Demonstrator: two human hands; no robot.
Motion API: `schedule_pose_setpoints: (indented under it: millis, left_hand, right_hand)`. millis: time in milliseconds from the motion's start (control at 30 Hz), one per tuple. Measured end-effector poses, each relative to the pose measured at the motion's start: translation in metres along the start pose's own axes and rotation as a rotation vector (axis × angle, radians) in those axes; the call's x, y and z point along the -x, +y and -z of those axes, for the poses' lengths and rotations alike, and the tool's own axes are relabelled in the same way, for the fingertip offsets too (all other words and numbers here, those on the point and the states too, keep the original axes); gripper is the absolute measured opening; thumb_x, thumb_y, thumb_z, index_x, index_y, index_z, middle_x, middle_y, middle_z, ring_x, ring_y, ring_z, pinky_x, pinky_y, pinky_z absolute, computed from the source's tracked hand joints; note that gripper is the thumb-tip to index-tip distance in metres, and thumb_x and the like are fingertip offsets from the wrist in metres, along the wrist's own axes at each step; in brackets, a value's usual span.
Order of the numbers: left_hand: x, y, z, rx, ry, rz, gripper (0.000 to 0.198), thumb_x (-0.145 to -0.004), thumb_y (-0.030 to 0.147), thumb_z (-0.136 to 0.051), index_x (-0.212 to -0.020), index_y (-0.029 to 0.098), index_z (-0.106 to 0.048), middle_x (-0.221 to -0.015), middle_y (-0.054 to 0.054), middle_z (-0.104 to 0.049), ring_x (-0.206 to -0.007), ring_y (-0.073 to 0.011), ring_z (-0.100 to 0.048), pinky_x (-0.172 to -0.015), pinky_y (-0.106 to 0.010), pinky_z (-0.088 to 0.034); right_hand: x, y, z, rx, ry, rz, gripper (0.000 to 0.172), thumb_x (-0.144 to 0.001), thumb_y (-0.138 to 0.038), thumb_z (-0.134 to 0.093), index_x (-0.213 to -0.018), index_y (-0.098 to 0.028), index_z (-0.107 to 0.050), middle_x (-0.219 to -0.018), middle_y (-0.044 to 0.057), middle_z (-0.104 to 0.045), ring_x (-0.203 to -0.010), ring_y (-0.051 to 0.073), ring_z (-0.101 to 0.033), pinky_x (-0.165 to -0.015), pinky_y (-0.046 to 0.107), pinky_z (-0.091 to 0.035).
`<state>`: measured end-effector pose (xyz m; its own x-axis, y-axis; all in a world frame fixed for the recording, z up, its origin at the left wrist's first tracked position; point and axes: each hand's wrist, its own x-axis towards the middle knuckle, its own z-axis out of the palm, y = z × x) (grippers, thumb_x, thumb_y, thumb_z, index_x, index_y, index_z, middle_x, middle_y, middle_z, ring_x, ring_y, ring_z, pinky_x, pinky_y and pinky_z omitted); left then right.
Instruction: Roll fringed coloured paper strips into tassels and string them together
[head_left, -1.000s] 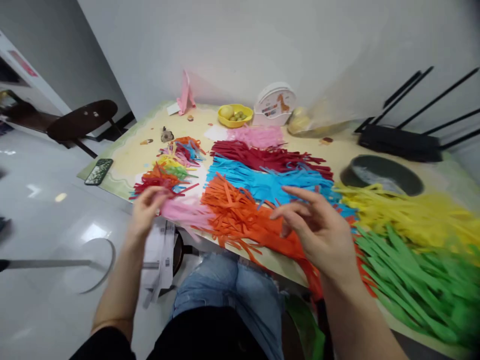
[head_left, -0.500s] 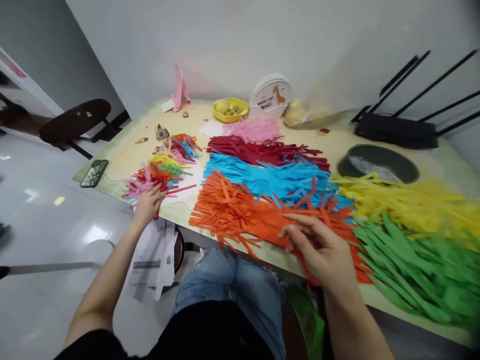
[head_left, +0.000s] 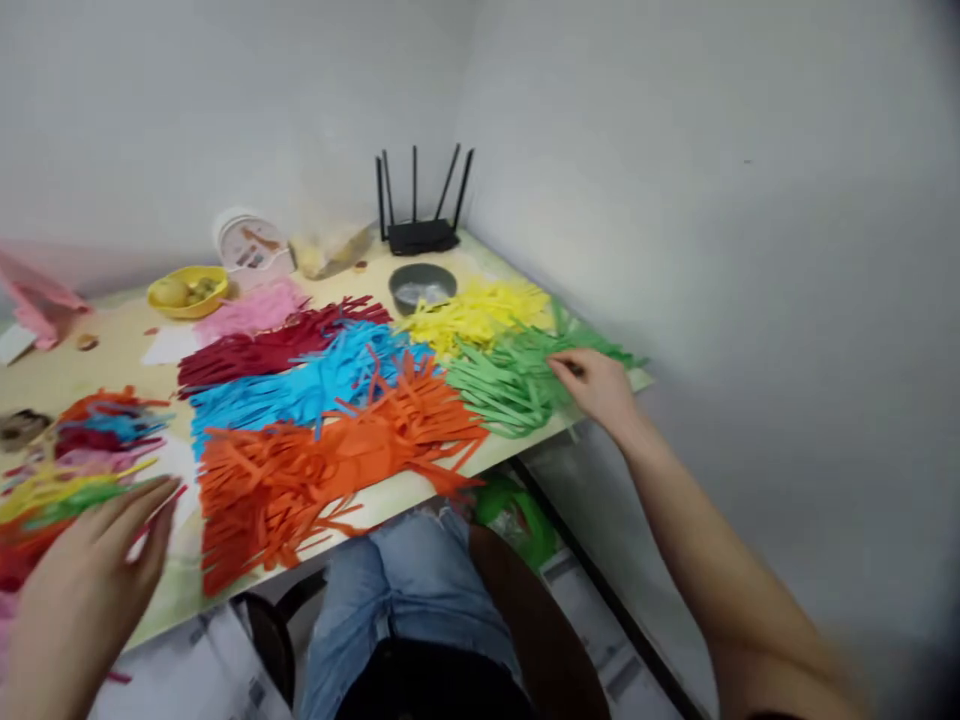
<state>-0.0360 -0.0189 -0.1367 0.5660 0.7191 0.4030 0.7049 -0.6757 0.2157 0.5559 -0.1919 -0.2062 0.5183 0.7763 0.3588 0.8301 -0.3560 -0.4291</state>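
Your right hand (head_left: 592, 385) pinches at the green fringed strips (head_left: 502, 385), tabletop right; your left hand (head_left: 94, 580) half-curls over the mixed-colour pile (head_left: 71, 493), seemingly part-built. I can't tell either grip. Single-colour piles await.

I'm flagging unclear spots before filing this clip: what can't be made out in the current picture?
- Head view: the mixed strips are partly hidden by the left hand and cut off by the left edge.
- Head view: whether the right hand pinches any green strips; its own fingers hide this.
- Head view: print on the white holder, lost to blur.
- Head view: the dark bowl's contents, too small and blurred to identify.
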Motion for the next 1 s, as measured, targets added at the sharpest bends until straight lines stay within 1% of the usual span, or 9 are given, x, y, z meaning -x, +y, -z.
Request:
schedule_pose_setpoints:
  millis: [67, 133, 233, 333, 433, 533, 633, 867, 1000]
  left_hand:
    - [-0.06, 0.066, -0.026, -0.01, 0.023, -0.234, 0.028, -0.09, 0.042, -0.053, -0.108, 0.039, -0.074, -0.108, -0.001, -0.079, -0.089, -0.034, -0.073, -0.082, -0.052, -0.058]
    - [-0.115, 0.133, -0.058, 0.045, -0.084, -0.445, 0.032, -0.096, 0.036, -0.047, -0.106, 0.028, -0.076, -0.107, -0.007, -0.079, -0.092, -0.0289, -0.074, -0.081, -0.043, -0.058]
    - [-0.187, 0.213, -0.108, 0.07, -0.25, -0.604, 0.037, -0.102, 0.03, -0.041, -0.11, 0.019, -0.075, -0.111, -0.01, -0.078, -0.101, -0.0263, -0.072, -0.09, -0.039, -0.056]
    - [-0.248, 0.271, -0.154, 0.062, -0.307, -0.634, 0.037, -0.104, 0.027, -0.04, -0.117, 0.014, -0.073, -0.118, -0.013, -0.074, -0.112, -0.0257, -0.068, -0.101, -0.037, -0.052]
    - [-0.289, 0.31, -0.197, -0.023, -0.354, -0.668, 0.046, -0.102, 0.016, -0.039, -0.146, 0.011, -0.053, -0.151, -0.015, -0.055, -0.138, -0.0231, -0.051, -0.117, -0.036, -0.039]
    - [-0.297, 0.326, -0.233, -0.101, -0.449, -0.681, 0.041, -0.095, 0.011, -0.049, -0.134, 0.008, -0.063, -0.137, -0.02, -0.064, -0.133, -0.0293, -0.055, -0.116, -0.048, -0.039]
    - [-0.277, 0.324, -0.255, -0.137, -0.494, -0.702, 0.029, -0.094, 0.009, -0.049, -0.109, 0.01, -0.074, -0.116, -0.02, -0.072, -0.122, -0.0307, -0.06, -0.115, -0.054, -0.038]
    - [-0.25, 0.315, -0.263, -0.154, -0.512, -0.729, 0.034, -0.097, 0.011, -0.042, -0.108, 0.012, -0.074, -0.113, -0.018, -0.072, -0.115, -0.0289, -0.061, -0.118, -0.058, -0.03]
    - [-0.253, 0.314, -0.26, -0.149, -0.544, -0.709, 0.031, -0.096, 0.011, -0.045, -0.106, 0.012, -0.074, -0.111, -0.017, -0.073, -0.114, -0.0287, -0.062, -0.115, -0.053, -0.035]
  right_hand:
    - [-0.04, 0.015, -0.005, 0.038, -0.054, 0.005, 0.026, -0.092, -0.022, -0.054, -0.098, -0.012, -0.077, -0.106, 0.018, -0.078, -0.1, 0.029, -0.071, -0.093, 0.042, -0.053]
    - [-0.079, 0.02, -0.018, 0.057, -0.118, 0.029, 0.026, -0.094, -0.018, -0.053, -0.1, -0.011, -0.077, -0.113, 0.019, -0.076, -0.109, 0.029, -0.069, -0.101, 0.041, -0.05]
    - [-0.123, 0.021, -0.041, 0.08, -0.214, 0.064, 0.021, -0.097, -0.021, -0.058, -0.108, -0.012, -0.073, -0.118, 0.015, -0.074, -0.113, 0.025, -0.068, -0.105, 0.045, -0.049]
    - [-0.138, 0.026, -0.055, 0.089, -0.318, 0.13, 0.025, -0.098, -0.032, -0.064, -0.113, -0.014, -0.069, -0.12, 0.009, -0.071, -0.112, 0.022, -0.068, -0.103, 0.048, -0.052]
    - [-0.132, 0.036, -0.056, 0.079, -0.438, 0.244, 0.018, -0.096, -0.03, -0.066, -0.104, -0.014, -0.071, -0.115, 0.007, -0.073, -0.109, 0.02, -0.069, -0.1, 0.044, -0.054]
    - [-0.122, 0.046, -0.049, 0.094, -0.49, 0.307, 0.01, -0.095, -0.019, -0.065, -0.096, -0.015, -0.074, -0.107, 0.005, -0.077, -0.1, 0.017, -0.071, -0.096, 0.038, -0.055]
    - [-0.125, 0.051, -0.045, 0.153, -0.424, 0.302, 0.025, -0.096, -0.011, -0.053, -0.106, -0.014, -0.076, -0.111, 0.009, -0.077, -0.104, 0.019, -0.071, -0.097, 0.034, -0.052]
    - [-0.149, 0.042, -0.063, 0.295, -0.413, 0.426, 0.041, -0.086, -0.013, -0.066, -0.126, -0.016, -0.072, -0.131, 0.016, -0.067, -0.119, 0.028, -0.06, -0.099, 0.036, -0.046]
    - [-0.151, 0.042, -0.067, 0.357, -0.436, 0.479, 0.03, -0.089, -0.01, -0.06, -0.113, -0.015, -0.076, -0.119, 0.017, -0.071, -0.114, 0.029, -0.059, -0.092, 0.036, -0.046]
